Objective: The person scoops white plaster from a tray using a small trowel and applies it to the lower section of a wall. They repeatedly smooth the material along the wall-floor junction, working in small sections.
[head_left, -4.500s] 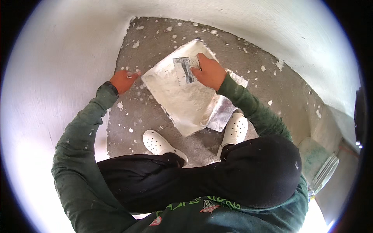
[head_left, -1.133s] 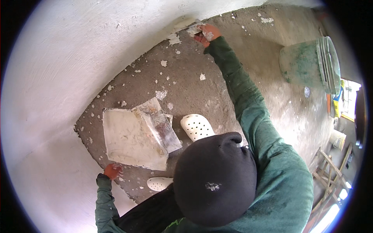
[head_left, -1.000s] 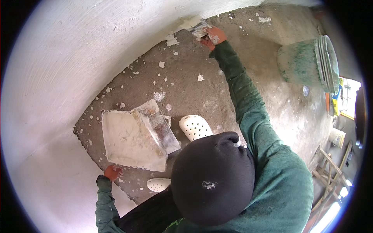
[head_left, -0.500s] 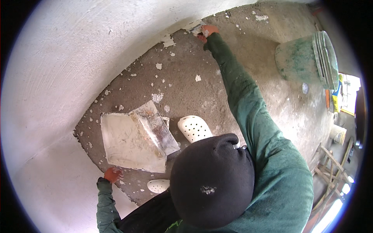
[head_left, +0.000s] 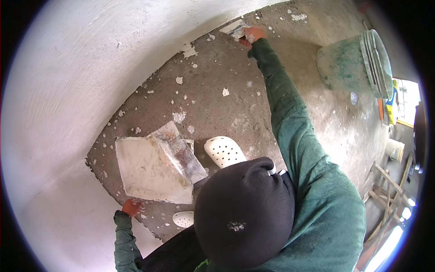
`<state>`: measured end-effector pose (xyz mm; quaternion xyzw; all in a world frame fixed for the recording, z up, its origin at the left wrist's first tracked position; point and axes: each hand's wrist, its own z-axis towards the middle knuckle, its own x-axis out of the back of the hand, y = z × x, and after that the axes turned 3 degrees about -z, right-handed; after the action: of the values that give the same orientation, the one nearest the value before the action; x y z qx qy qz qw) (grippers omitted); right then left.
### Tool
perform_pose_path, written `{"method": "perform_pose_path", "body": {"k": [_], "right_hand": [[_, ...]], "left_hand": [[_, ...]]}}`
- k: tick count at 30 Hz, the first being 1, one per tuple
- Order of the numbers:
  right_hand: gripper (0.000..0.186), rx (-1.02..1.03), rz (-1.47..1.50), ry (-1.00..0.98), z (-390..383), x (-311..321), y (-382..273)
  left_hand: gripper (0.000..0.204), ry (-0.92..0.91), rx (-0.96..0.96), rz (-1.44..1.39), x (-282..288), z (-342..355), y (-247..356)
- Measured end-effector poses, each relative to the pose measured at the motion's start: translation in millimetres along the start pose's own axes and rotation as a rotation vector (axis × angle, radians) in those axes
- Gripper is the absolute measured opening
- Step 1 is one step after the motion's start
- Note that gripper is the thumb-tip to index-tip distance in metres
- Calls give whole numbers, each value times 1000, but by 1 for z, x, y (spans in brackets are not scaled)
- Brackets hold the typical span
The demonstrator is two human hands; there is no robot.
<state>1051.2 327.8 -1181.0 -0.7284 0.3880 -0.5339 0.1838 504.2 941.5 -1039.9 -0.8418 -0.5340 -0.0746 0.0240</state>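
My right hand (head_left: pixel 254 34), at the end of an outstretched green sleeve, is closed on a putty trowel (head_left: pixel 234 28). Its flat blade carries whitish material and lies low over the floor, close to the base of the white wall (head_left: pixel 90 59). My left hand (head_left: pixel 132 207) is beside the lower edge of a putty-smeared white board (head_left: pixel 140 174), fingers loosely apart; I see nothing in it, and contact with the board is unclear. On the board's right side rests a wide, stained metal blade (head_left: pixel 183 156), angled across it.
White perforated clogs (head_left: pixel 224 152) stand near the board. A rounded black cloth shape (head_left: pixel 244 208) hides part of the floor. White flakes dot the rough floor (head_left: pixel 213 104). A stained bucket (head_left: pixel 346 63), a smaller white bucket (head_left: pixel 394 149) and wooden pieces (head_left: pixel 385 195) are at right.
My right hand and the trowel have shifted right, and the blade has come away from the wall's base. My left hand stays beside the board. The whole view has moved slightly.
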Motion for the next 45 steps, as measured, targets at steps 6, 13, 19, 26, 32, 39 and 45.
{"method": "perform_pose_path", "body": {"k": [6,13,19,26,32,39,45], "right_hand": [[31,171,88,187,51,21,43],[27,-67,1,64,53,-8,0],[21,179,773,-103,31,47,-28],[27,-41,209,148,46,117,38],[30,-190,714,180,57,88,26],[27,-240,349,88,119,101,59],[24,-145,483,30,136,61,42]], "left_hand": [[18,-59,-57,-10,-7,23,29],[19,-22,-8,-41,-5,5,-8],[22,-107,-30,-219,1,7,-20],[19,-32,-24,5,-29,18,33],[15,-58,-46,-90,-26,15,33],[15,-57,-35,-68,-26,31,46],[21,-21,36,-37,-18,8,20]]}}
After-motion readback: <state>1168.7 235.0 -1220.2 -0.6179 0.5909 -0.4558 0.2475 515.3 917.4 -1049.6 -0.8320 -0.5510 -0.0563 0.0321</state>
